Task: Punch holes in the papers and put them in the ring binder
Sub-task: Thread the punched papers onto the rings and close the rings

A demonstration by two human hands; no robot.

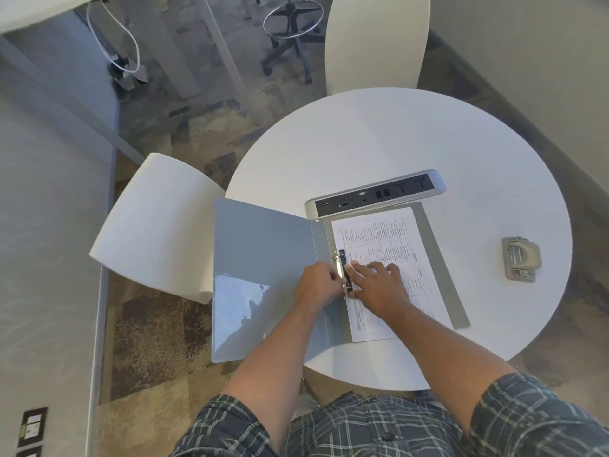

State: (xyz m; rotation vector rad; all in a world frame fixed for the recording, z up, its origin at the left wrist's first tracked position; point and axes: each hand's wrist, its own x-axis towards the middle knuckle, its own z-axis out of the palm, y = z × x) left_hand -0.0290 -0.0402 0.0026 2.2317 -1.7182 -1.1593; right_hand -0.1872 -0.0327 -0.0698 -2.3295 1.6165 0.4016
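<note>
A grey ring binder [263, 275] lies open on the near left part of a round white table [412, 143], its left cover reaching past the table edge, with a glossy clear pocket on the lower inside of that cover. On the right half rests a stack of printed papers [389, 245], white sheets filled with small text in table-like blocks, lying flat with their left edge at the ring mechanism [342, 272], a narrow dark strip with silver metal rings along the spine.

The left hand [316, 285] sits on the inside of the spine, fingers curled and closed around the lower part of the metal rings. The right hand [375, 285] lies palm down on the papers just beside the mechanism, fingers spread flat and gripping nothing, the thumb touching the dark strip. Both forearms reach in from the bottom edge, out of short plaid sleeves [527, 417].

A hole punch [520, 258], grey metal with a rounded lever, sits well apart to the right on the table. A long silver power and data socket strip [375, 194] is set into the tabletop just beyond the binder's far edge. Two smooth white chairs [158, 225] stand at the table, over mottled carpet.
</note>
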